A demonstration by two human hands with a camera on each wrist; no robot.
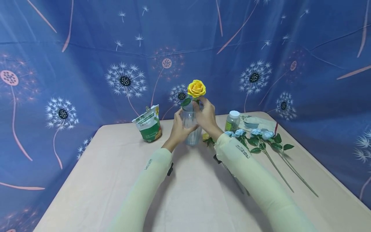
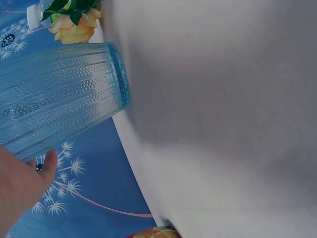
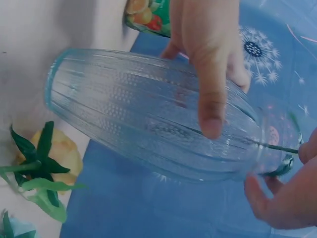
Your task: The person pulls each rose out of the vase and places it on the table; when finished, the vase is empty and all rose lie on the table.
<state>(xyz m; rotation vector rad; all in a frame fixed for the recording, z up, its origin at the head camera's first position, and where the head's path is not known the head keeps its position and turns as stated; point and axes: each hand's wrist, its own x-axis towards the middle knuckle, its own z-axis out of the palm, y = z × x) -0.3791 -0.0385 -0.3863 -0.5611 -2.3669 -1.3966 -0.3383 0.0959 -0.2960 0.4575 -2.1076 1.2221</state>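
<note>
A clear bluish ribbed glass vase [image 1: 192, 137] stands at the far middle of the table. My left hand [image 1: 179, 130] grips its side, the thumb lying across the glass in the right wrist view. At the vase's mouth, my right hand [image 1: 207, 115] pinches the green stem [image 3: 280, 148] of an artificial yellow rose [image 1: 196, 88]. The bloom rises above the rim with a leaf beside it, and part of the stem reaches inside the glass. A paler yellow rose [image 3: 62, 156] lies on the table right of the vase, partly hidden by my right forearm in the head view.
Left of the vase stands a green and white pouch [image 1: 149, 125]. To the right are a white-lidded bottle [image 1: 233, 120], a folded pale cloth item [image 1: 258, 121] and several blue roses [image 1: 256, 132] with long stems pointing toward me. A blue dandelion-print curtain [image 1: 203, 38] hangs behind the table.
</note>
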